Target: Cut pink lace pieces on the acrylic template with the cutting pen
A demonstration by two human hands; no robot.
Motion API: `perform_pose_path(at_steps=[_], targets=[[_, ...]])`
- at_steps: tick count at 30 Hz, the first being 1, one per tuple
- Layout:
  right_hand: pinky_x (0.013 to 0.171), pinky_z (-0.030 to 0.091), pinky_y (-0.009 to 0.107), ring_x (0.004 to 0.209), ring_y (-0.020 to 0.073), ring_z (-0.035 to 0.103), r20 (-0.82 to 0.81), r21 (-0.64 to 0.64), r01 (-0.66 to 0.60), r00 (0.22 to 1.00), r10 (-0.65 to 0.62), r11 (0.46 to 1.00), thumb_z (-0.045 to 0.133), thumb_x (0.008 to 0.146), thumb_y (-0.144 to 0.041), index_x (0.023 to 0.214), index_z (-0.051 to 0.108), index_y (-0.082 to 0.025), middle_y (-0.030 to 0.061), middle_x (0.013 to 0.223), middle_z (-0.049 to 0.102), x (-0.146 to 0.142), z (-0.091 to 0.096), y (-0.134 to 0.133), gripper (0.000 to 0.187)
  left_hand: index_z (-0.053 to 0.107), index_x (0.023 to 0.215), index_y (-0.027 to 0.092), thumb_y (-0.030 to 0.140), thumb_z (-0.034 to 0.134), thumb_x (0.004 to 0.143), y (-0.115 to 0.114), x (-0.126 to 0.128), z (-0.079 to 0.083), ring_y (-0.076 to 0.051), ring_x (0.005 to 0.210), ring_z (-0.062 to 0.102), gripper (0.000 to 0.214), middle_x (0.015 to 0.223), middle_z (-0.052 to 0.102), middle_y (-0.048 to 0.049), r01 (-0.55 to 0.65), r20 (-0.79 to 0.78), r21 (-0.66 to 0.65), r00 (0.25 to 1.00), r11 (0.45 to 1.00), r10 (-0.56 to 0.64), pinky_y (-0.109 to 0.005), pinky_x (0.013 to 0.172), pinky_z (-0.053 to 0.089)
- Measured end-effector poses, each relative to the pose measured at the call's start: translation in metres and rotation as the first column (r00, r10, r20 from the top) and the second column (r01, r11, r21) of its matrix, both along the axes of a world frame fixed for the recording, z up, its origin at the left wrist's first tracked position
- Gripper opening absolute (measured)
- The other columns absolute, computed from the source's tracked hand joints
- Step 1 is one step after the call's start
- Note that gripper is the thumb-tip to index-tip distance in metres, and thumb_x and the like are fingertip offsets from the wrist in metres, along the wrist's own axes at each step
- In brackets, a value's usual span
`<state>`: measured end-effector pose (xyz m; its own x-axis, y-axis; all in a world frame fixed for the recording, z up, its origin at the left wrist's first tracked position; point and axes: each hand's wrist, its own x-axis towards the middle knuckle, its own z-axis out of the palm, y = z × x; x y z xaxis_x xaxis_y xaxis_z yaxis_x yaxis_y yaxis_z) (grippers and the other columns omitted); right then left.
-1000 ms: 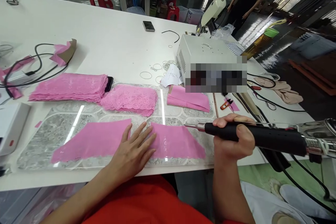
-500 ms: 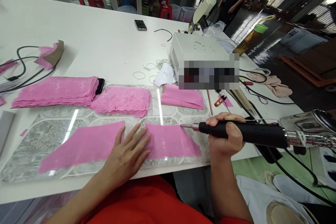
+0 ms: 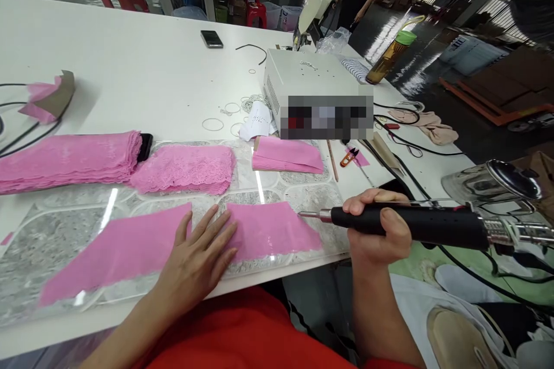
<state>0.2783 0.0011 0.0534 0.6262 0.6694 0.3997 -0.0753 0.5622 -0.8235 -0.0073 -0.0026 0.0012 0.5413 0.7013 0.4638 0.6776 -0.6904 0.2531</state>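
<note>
Head view, left hand (image 3: 194,262) splayed on fabric (image 3: 270,230) at table (image 3: 130,81) edge, right hand (image 3: 377,233) gripping tool (image 3: 426,225)

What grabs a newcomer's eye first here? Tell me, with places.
The bright pink fabric strip lies along the near edge of the table, with the left hand pressed flat on its middle. At right, the right hand grips a black-handled tool, its metal tip pointing at the strip's right end. Behind lie stacks of pink lace and a white box machine.
</note>
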Motion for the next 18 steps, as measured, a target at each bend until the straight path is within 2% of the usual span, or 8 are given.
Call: perform_pose_path(at_steps=[11, 18], targets=[[0.043, 0.047, 0.030, 0.045, 0.0108, 0.052, 0.004, -0.002, -0.019, 1.000, 0.019, 1.000, 0.059, 0.064, -0.029, 0.071, 0.060, -0.019, -0.0012, 0.066, 0.057, 0.0040, -0.0018, -0.0067, 0.012, 0.056, 0.129, 0.023, 0.024, 0.048, 0.095, 0.0007, -0.0026, 0.0011, -0.031, 0.134, 0.043, 0.035, 0.133, 0.059, -0.0099, 0.008, -0.083, 0.011, 0.997, 1.000, -0.007, -0.055, 0.115, 0.020], [0.044, 0.048, 0.030, 0.046, 0.0106, 0.053, -0.034, -0.003, -0.020, 0.999, 0.020, 1.000, 0.057, 0.063, -0.027, 0.073, 0.059, -0.020, -0.0022, 0.066, 0.057, -0.0017, -0.0033, -0.0024, 0.012, 0.058, 0.126, 0.021, 0.025, 0.049, 0.095, -0.0007, 0.0003, 0.0014, -0.031, 0.133, 0.044, 0.032, 0.132, 0.060, -0.0099, -0.010, -0.034, -0.001, 0.999, 1.000, 0.010, -0.054, 0.115, 0.020]])
